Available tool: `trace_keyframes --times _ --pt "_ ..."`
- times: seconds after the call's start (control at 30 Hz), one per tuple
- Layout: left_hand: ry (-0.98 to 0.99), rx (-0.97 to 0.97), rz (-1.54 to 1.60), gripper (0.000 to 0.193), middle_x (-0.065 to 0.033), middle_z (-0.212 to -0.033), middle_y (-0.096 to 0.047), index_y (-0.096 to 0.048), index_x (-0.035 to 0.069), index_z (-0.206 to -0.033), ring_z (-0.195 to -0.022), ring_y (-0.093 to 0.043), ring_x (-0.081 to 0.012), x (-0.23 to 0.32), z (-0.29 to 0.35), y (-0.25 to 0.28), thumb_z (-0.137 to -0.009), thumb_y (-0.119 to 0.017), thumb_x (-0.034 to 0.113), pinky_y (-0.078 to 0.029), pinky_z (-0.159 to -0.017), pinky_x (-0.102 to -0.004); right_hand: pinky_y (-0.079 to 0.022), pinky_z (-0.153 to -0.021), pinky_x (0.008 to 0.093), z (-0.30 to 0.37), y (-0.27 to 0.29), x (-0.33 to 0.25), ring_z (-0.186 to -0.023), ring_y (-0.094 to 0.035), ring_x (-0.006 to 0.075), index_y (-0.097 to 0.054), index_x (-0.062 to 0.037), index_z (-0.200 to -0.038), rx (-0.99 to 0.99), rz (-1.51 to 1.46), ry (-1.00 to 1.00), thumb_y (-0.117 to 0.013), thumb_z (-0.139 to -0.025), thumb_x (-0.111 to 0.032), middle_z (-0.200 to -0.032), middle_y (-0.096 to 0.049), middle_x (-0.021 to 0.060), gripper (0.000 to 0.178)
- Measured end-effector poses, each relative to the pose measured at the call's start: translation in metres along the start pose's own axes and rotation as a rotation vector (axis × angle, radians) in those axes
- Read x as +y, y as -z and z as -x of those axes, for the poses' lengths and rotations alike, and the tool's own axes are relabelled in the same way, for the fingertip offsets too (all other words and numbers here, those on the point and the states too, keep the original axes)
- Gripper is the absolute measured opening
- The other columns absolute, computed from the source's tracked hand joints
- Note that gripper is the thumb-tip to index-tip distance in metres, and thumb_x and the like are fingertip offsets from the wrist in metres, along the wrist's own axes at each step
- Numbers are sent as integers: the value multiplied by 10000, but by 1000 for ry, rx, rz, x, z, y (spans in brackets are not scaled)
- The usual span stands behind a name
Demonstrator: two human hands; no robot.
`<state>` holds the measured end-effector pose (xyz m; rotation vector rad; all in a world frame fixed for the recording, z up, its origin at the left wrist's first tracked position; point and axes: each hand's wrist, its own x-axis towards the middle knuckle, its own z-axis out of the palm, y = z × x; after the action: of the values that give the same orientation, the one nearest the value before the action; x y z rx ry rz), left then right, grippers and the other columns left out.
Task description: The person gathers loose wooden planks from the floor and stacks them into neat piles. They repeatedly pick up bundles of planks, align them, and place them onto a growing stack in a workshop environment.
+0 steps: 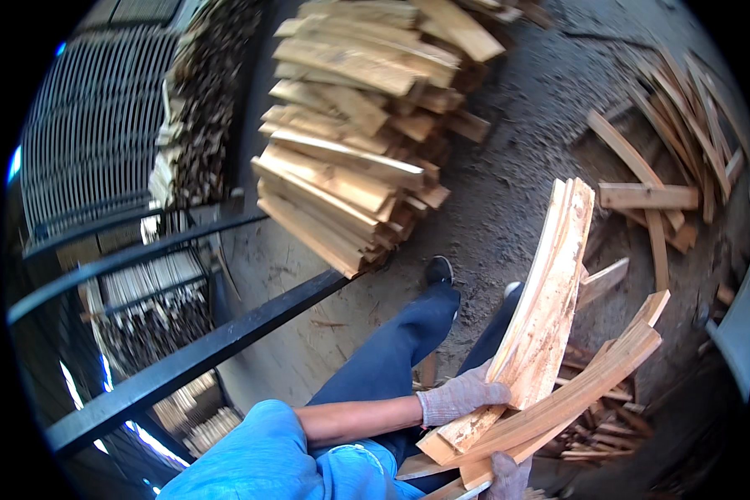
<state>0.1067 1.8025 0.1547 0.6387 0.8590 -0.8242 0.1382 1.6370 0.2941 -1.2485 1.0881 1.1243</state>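
The left hand, gloved, was closed around the lower part of a bundle of wooden slats, whose long axis ran up and away to the right. The right hand, at the lower edge, supported a second bundle of slats from beneath; its grasp could not be determined. A stacked pile of slats stood ahead-left, beyond the black rail.

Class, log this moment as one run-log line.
left hand: grips wood slats | right hand: under slats' lower ends | stacked planks ahead
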Motion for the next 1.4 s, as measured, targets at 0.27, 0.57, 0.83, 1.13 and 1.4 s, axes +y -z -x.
trace_keyframes --times 0.27,0.57,0.83,1.13,1.4 --pt "-232 22 122 828 -129 -1407 -578 -354 -32 -1547 -1252 -552 -165 13 67 24 -888 -755 267 -454 -1076 -301 -537 -940 377 41 -58 -17 -1053 -636 244 -500 46 -1370 -16 369 82 -779 -881 -185 -1202 -652 161 609" --pt "-495 145 176 825 -153 -1396 -604 -407 -22 -1532 -1263 -579 -202 -6 101 49 -874 -749 337 -460 -1070 -336 -599 -760 408 65 -111 -49 -842 -744 295 -561 -20 -1264 -10 895 326 -878 -725 -289 -944 -745 164 681" --pt "-705 99 548 775 -92 -1421 -600 -492 16 -1470 -1295 -574 -194 6 137 87 -793 -793 240 -458 -1098 -365 -598 -787 400 60 -156 -43 -870 -742 292 -541 -29 -1273 -204 1259 708 -861 -730 -269 -974 -740 143 674" --pt "-1009 618 603 600 -87 -1390 -618 -510 23 -1432 -1242 -608 -191 -30 65 246 -971 -653 379 -469 -1087 -359 -552 -976 460 -34 -324 -18 -1088 -675 415 -341 46 -1469 -438 1555 617 -758 -795 -180 -1282 -580 261 825" --pt "-323 755 849 621 -72 -1328 -595 -458 135 -1528 -1156 -584 -136 -114 19 221 -1027 -558 488 -474 -941 -312 -533 -995 505 -256 -424 47 -1128 -646 460 -356 -23 -1499 -298 1484 1201 -783 -819 -228 -1315 -580 270 829"
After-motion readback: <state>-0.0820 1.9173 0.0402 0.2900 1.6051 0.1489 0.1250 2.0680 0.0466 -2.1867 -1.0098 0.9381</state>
